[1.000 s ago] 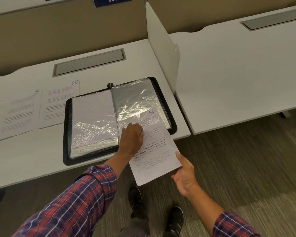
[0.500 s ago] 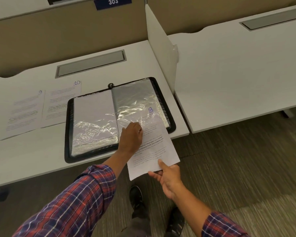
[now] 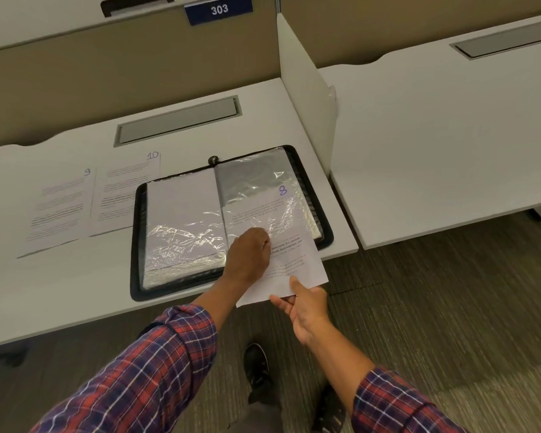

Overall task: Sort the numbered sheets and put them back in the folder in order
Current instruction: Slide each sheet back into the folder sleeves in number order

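While the right hand pinches the near edge of sheet 8, thumb on top and fingers beneath, the left hand rests knuckles-up on the same sheet at the mouth of a clear plastic sleeve. Its fingers are curled under, and whether they grip the plastic cannot be told. Sheet 8 lies with its far part, purple number included, inside that sleeve on the right-hand page of the folder. Its near part sticks out past the folder's rim and the front edge of the worktop. The black folder lies open and flat near the worktop's right front corner, with a second crinkled sleeve over a white page on its left side. Just left of it lie sheet 10 and sheet 9, face up and side by side, sheet 10 meeting the folder's left rim. Behind them a grey cable hatch sits in the worktop. A white divider stands along the right edge. Both forearms wear plaid sleeves.
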A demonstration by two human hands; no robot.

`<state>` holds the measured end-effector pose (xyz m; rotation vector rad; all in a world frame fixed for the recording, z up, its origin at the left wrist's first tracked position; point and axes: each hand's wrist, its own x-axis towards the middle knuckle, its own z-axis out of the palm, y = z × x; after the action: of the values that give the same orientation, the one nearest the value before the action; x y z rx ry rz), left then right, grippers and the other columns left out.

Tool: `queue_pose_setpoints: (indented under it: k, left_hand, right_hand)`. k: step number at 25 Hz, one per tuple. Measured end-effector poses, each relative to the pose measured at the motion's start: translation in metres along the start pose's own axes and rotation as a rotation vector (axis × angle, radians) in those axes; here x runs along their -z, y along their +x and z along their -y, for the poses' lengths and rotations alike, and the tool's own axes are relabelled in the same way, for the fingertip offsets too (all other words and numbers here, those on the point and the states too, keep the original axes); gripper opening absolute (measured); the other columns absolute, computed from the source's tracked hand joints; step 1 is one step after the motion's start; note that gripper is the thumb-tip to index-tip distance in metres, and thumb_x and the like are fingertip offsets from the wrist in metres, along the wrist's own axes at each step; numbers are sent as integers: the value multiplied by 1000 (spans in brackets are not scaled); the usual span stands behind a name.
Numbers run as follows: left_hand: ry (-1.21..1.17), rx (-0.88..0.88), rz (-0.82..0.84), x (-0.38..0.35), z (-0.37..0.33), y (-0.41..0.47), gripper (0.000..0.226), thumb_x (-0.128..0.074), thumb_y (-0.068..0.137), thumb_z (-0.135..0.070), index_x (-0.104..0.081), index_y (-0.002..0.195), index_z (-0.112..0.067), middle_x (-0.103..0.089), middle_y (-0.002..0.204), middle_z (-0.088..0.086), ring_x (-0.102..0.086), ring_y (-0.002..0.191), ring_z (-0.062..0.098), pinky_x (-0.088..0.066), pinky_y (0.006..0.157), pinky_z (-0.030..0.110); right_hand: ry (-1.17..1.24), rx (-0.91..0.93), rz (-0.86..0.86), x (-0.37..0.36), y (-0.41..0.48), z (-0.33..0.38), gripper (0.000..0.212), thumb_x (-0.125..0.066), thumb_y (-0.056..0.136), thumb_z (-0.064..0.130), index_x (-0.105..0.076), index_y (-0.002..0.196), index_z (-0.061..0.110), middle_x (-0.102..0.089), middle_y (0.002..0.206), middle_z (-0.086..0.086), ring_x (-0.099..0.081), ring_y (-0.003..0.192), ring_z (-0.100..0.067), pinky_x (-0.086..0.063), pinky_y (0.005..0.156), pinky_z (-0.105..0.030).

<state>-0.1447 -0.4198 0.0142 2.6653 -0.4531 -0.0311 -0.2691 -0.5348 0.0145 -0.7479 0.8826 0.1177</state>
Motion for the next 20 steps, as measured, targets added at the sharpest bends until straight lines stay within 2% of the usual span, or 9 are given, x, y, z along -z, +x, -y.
queue_pose_setpoints:
  k: [4,7,10,12,14,17,20]
  left_hand:
    - [-16,-16,-11,5,-1,-2,15,-58,100,-20,-66,89,-13,-66,92,1,-60,85,18,-53,73,35]
    - [-25,-22,-14,7,0,-4,15,-59,100,-21,-69,93,-12,-68,96,2,-60,88,16,-54,76,34]
    - [-27,-28,-5,7,1,-4,18,-59,101,-23,-72,96,-12,-69,100,2,-62,90,17,-56,78,37]
    - [-25,-29,-2,9,0,-5,19,-58,101,-24,-71,96,-12,-69,100,2,-62,90,17,-57,78,37]
    - [-23,-40,-9,11,0,-4,18,-58,101,-23,-70,94,-12,-68,99,1,-62,91,17,-57,78,37]
    - [-39,-37,-13,13,1,-7,17,-60,101,-19,-73,97,-9,-70,107,5,-63,100,21,-54,83,32]
    - [-57,-32,-27,18,0,-10,18,-60,101,-17,-74,100,-6,-70,112,9,-63,105,22,-51,87,35]
  right_hand:
    - [-15,40,4,-26,15,11,27,-58,105,10,-60,130,20,-69,122,-12,-72,107,-31,-65,73,-41]
    - [-34,64,15,-41,27,19,34,-58,106,10,-57,139,16,-69,124,-12,-71,109,-30,-66,79,-47]
    - [-193,70,5,-39,33,20,35,-58,106,11,-56,140,19,-69,121,-10,-72,103,-28,-66,75,-43]
    - [-282,98,-49,-34,34,12,31,-60,105,12,-59,136,17,-71,113,-10,-77,90,-24,-66,71,-38]
    - [-252,126,-90,-34,32,6,25,-60,104,11,-62,129,16,-73,108,-10,-79,81,-21,-66,71,-37]
    - [-198,172,-111,-46,35,5,18,-60,104,9,-67,120,16,-75,106,-10,-79,80,-21,-67,72,-40]
    - [-192,171,-143,-61,44,12,11,-63,103,10,-69,112,12,-77,103,-12,-80,79,-23,-67,70,-43]
